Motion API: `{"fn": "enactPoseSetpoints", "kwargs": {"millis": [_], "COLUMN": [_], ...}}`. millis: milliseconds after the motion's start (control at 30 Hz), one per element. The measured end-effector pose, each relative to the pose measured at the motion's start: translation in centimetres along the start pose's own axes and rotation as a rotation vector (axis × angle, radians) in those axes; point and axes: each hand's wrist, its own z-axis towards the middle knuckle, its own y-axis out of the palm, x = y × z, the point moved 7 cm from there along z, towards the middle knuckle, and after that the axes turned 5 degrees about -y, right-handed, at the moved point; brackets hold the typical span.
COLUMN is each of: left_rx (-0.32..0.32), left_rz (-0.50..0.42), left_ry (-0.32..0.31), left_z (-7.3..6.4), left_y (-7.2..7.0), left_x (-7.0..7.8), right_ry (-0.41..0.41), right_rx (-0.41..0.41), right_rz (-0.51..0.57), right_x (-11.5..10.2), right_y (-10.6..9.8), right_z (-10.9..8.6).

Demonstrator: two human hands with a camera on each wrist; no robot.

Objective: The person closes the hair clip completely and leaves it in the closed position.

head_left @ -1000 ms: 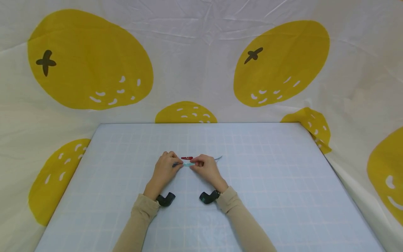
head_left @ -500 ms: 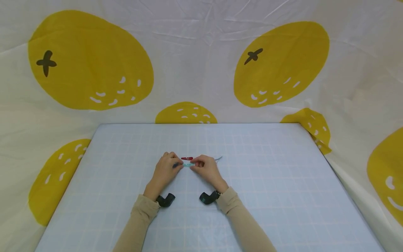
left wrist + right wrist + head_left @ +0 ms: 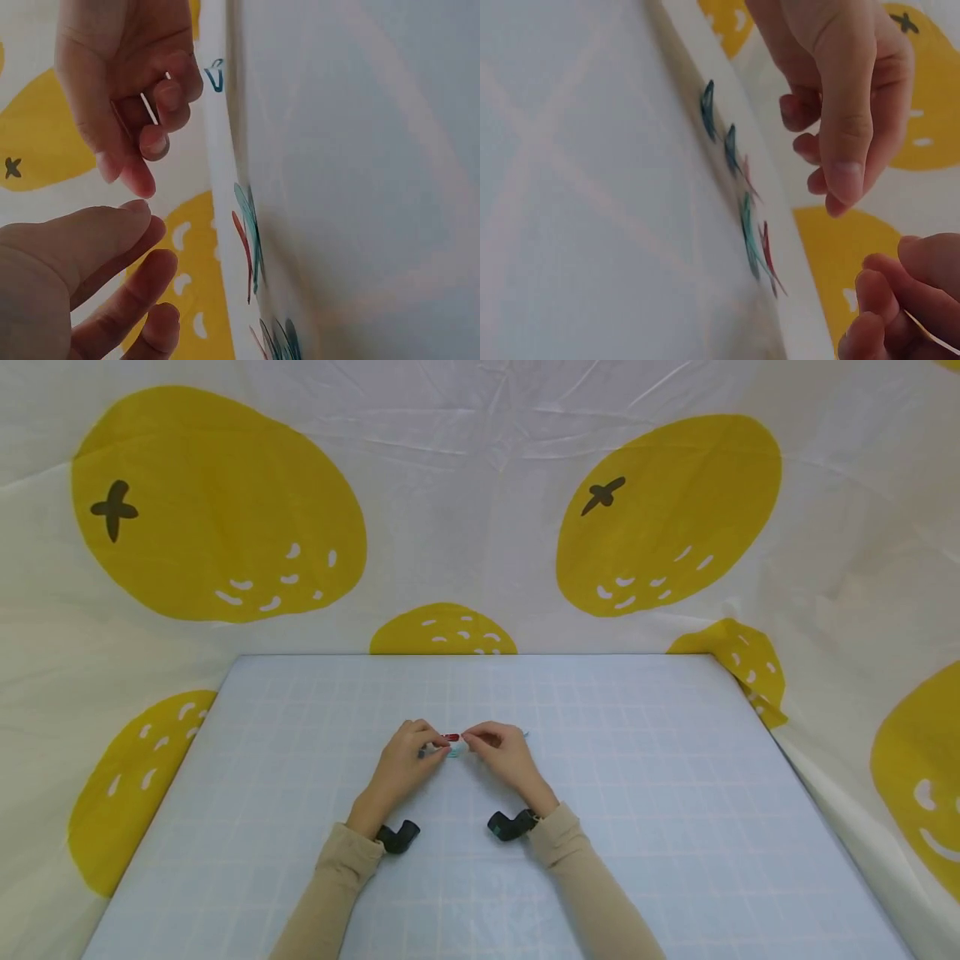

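Note:
My left hand [image 3: 405, 758] and right hand [image 3: 512, 762] hover just above the table, fingertips facing each other with a small gap. Nothing shows between the loosely bent fingers of either hand. Below them lies a teal hair clip [image 3: 748, 236], seemingly with open prongs. A red hair clip [image 3: 452, 737] is just behind it, partly covered by the left hand in the head view. Two dark blue hair clips [image 3: 708, 110] lie on the left hand's side, mostly hidden from the head view. On the right hand's side is another blue clip [image 3: 215, 77].
A pale blue table [image 3: 660, 827] with a light grid spreads around the hands. Behind it hangs a white curtain [image 3: 465, 527] printed with large yellow fruit. A black wrist camera [image 3: 400, 837] sits under each wrist.
Both hands have let go of the teal clip, which stays on the table. The left hand has moved slightly right, and the right hand has also shifted right.

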Motion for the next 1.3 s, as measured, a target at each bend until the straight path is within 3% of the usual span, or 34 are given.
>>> {"fn": "enactPoseSetpoints", "kwargs": {"millis": [300, 533, 600, 833, 967, 1167, 1300], "left_rx": [-0.058, -0.097, -0.098, -0.116, -0.103, -0.088, -0.043], "left_rz": [-0.037, -0.114, -0.139, -0.203, -0.235, -0.239, -0.219], "left_ry": [-0.004, -0.026, -0.038, -0.134, -0.174, -0.269, -0.281], "left_z": [1.2, 1.8, 1.9, 2.3, 2.6, 2.6, 2.5], "left_y": [2.1, 4.4, 4.9, 7.4, 8.7, 10.3, 10.6], "left_x": [1.7, 3.0, 3.4, 3.7, 3.8, 3.4, 3.5], "right_ry": [0.026, 0.049, 0.06, 0.091, 0.115, 0.108, 0.095], "right_rx": [0.034, 0.072, 0.097, 0.194, 0.22, 0.155, 0.115], "right_rz": [0.035, 0.041, 0.041, 0.027, 0.031, -0.028, -0.112], "right_x": [0.4, -1.8, -1.3, 3.9, 4.4, 4.7, 5.0], "right_y": [-3.5, -6.7, -7.5, -9.5, -10.3, -10.1, -9.6], "right_z": [-0.3, -1.3, -1.5, -2.0, -2.1, -2.1, -2.1]}}
